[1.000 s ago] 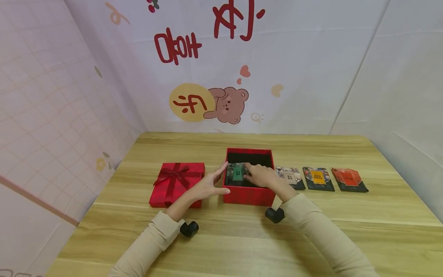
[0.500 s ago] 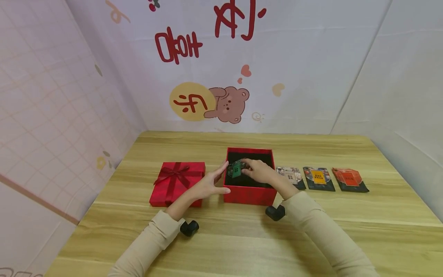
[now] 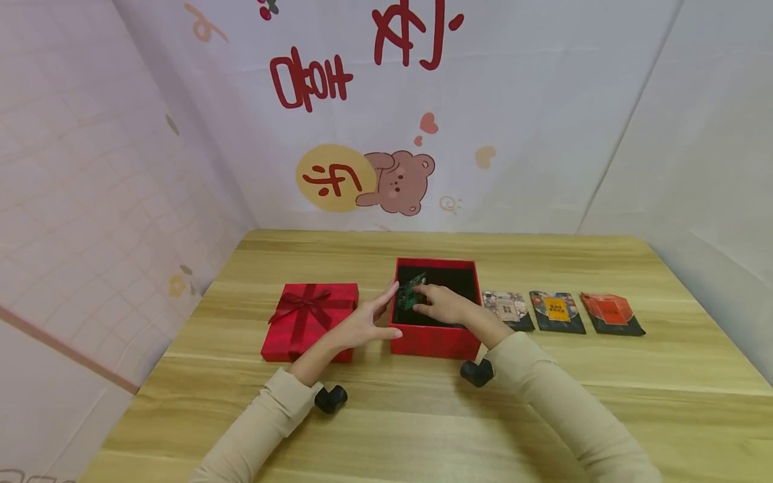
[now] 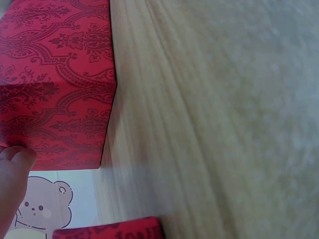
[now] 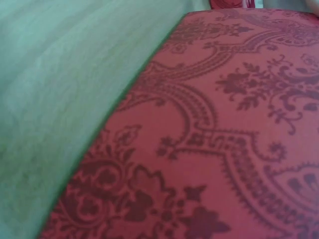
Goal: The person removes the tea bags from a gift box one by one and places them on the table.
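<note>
In the box (image 3: 435,343), the head view alone shows a green packet (image 3: 407,295); left fingers (image 3: 387,295) apart; grip of right fingers (image 3: 427,291) unclear.

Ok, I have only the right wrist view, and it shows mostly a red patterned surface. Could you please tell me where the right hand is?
Observer: In the head view, the right hand is over the open red box, with its fingers at the green-labelled packet.
Operator: Thank you. And what does the other one touch?
Observer: The left hand touches the red box near its left side.
Operator: Is something lying to the right?
Observer: Yes, a row of three: a pale packet, a yellow-labelled packet and a red-labelled packet.
</note>
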`<state>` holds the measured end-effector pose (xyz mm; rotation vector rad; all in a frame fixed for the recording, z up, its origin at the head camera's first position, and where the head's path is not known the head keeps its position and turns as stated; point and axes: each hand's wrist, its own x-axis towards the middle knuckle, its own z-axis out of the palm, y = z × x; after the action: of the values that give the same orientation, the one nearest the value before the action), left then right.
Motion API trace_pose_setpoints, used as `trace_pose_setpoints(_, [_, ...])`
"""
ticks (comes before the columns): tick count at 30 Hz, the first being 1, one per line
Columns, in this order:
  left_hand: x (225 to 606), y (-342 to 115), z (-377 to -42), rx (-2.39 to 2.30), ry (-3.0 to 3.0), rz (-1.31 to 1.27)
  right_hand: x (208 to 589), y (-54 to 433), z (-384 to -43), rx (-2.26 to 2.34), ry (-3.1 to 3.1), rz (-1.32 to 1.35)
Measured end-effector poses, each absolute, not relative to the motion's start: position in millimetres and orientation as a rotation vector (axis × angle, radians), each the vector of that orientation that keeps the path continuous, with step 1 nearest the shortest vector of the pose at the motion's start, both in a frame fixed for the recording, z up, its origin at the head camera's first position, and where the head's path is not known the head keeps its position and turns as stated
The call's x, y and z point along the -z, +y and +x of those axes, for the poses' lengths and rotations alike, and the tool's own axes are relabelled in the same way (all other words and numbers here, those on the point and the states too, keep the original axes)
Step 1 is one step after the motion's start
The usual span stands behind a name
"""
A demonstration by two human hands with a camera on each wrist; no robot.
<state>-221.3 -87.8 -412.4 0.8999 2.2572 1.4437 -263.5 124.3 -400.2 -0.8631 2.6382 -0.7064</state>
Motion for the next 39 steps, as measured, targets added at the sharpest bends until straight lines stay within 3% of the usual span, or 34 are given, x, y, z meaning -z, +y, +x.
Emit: trace_pose_setpoints(39, [416.5, -89.1, -223.0, -1.460, 2.266, 0.887, 392.8, 129.2, -262.5, 0.983, 2.668, -0.704])
